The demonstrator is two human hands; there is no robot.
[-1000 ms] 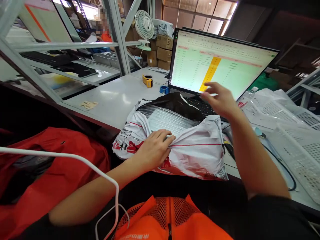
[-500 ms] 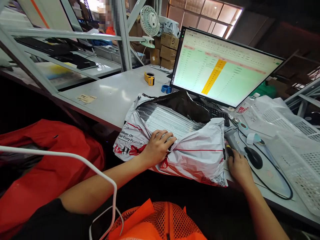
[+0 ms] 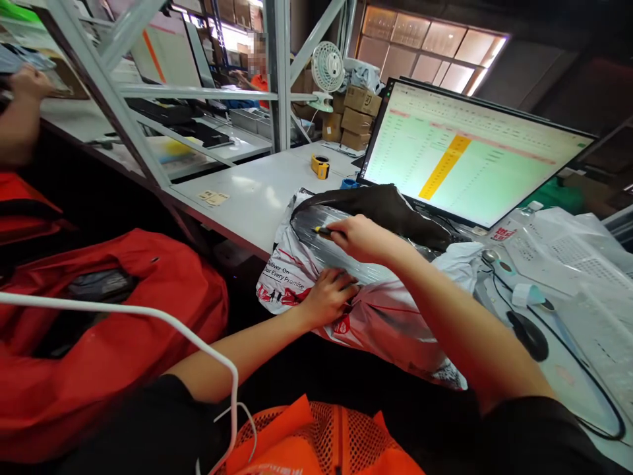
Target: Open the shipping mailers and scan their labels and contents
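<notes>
A white mailing bag [image 3: 400,316] with a black lining lies slit open on the table's front edge. Inside it shows a bundle in clear plastic wrap [image 3: 316,247]. My left hand [image 3: 330,295] is at the front lip of the opening, fingers curled over the bag's edge and against the wrap. Above the bundle, my right hand [image 3: 363,239] is closed round a small black-and-yellow utility knife [image 3: 324,231], which points left over the wrap. Whether its blade touches the plastic I cannot tell.
Behind the bag stands a monitor [image 3: 475,152]. A yellow tape roll [image 3: 320,167] is on the table [image 3: 247,191]. To the right are a mouse [image 3: 528,335] and a clear basket [image 3: 583,336]. A red sack [image 3: 163,297] is at left; another person's hand [image 3: 30,82] is far left.
My right hand has lifted from the table beside the mouse and moved left over the bundle with the utility knife. My left hand stays at the bag's lip. The view has turned left.
</notes>
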